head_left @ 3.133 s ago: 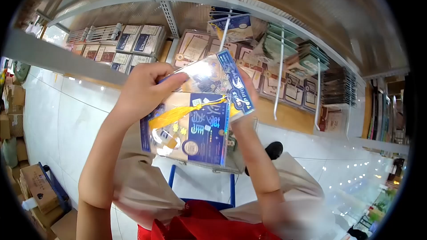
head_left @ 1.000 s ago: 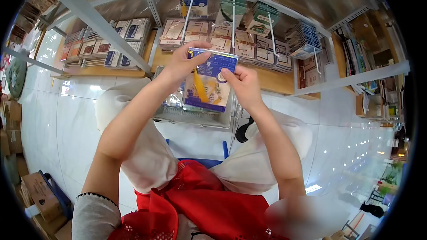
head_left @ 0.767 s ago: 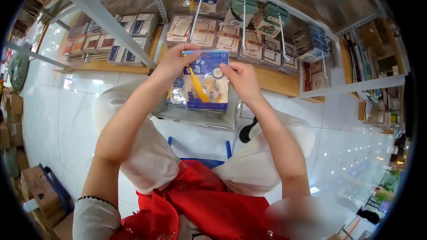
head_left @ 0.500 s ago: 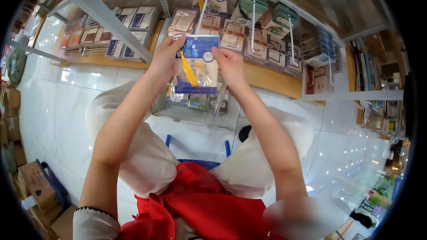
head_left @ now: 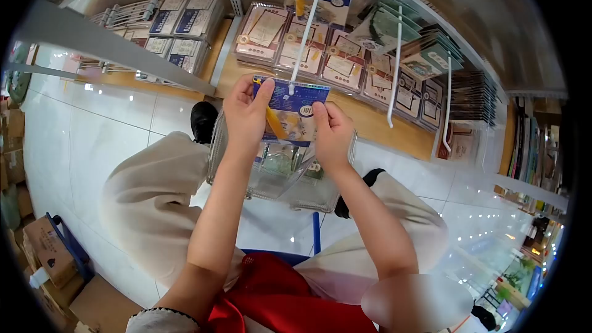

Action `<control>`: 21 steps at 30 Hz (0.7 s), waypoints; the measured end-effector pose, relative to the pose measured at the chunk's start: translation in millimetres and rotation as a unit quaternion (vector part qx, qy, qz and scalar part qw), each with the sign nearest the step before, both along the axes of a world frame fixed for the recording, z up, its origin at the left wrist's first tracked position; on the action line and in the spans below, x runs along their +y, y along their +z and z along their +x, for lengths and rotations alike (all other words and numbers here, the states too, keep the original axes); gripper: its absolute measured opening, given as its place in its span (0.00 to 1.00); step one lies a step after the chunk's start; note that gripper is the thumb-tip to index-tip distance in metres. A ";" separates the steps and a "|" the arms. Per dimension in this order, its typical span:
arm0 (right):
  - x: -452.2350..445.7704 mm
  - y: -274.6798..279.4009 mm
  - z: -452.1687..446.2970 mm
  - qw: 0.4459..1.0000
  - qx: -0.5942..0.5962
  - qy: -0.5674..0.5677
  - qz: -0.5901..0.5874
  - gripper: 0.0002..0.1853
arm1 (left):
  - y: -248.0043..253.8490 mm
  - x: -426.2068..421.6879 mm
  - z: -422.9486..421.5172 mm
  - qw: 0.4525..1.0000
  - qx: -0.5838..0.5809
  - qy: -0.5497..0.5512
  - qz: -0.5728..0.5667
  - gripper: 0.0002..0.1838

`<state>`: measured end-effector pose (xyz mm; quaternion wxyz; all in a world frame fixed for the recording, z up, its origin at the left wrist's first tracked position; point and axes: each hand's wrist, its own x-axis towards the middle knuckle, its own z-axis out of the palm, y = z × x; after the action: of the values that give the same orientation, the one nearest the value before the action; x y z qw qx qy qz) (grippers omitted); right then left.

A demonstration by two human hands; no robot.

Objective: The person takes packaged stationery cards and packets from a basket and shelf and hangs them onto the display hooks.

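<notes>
A flat packet [head_left: 296, 126] in clear wrapping, blue at the top with a yellow tassel, is held upright between my two hands. My left hand [head_left: 245, 111] pinches its upper left corner, thumb on the front. My right hand [head_left: 333, 129] grips its right edge, thumb also in front. The tip of a white display hook [head_left: 306, 34] overlaps the packet's top edge; whether it passes through the packet's hole I cannot tell. Below my hands, a wire basket [head_left: 280, 196] holds more wrapped packets [head_left: 280, 157], partly hidden.
Another blue packet [head_left: 317, 3] hangs at the back of that hook. Green packets [head_left: 431, 55] hang on hooks to the right. Stacks of boxed sets [head_left: 342, 65] line the wooden shelf [head_left: 364, 117]. A grey metal post [head_left: 123, 49] slants across the left. Cardboard boxes [head_left: 52, 250] stand lower left.
My hands have brought the packet forward to the hook's tip, which now overlaps its top. The view has shifted closer to the shelf, and the basket shows lower and further right.
</notes>
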<state>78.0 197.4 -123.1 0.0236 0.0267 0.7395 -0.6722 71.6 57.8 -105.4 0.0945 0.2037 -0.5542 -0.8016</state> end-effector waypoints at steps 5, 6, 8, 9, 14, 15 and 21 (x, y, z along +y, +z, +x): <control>-8.0 -19.3 -54.3 0.998 0.047 -0.047 -0.013 0.14 | -3.0 -4.1 -59.3 0.994 0.046 -0.029 -0.095 0.07; -11.2 -20.3 -69.9 0.995 0.063 -0.066 -0.025 0.14 | -5.4 -5.1 -79.4 0.988 0.070 -0.034 -0.133 0.07; -13.6 -25.4 -104.8 0.993 0.084 -0.084 -0.021 0.14 | -6.3 -2.6 -120.0 0.978 0.132 -0.020 -0.157 0.08; -14.6 -26.9 -120.4 0.991 0.093 -0.093 -0.018 0.14 | -5.4 -2.0 -138.1 0.974 0.147 -0.020 -0.171 0.09; -21.5 -23.0 -150.4 0.972 0.133 -0.173 -0.088 0.15 | -9.6 1.9 -176.6 0.963 0.180 -0.030 -0.196 0.12; -21.0 -21.9 -147.2 0.965 0.143 -0.200 -0.088 0.16 | -8.4 3.4 -170.1 0.962 0.188 0.009 -0.198 0.13; 2.0 -6.4 -69.1 0.936 -0.078 -0.247 -0.237 0.16 | -22.4 -5.1 -50.1 0.995 0.102 0.018 -0.014 0.20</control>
<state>8.9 199.4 -129.5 -0.0796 0.2550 0.5244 -0.8085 21.5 52.6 -127.8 0.1674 0.1294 -0.5491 -0.8085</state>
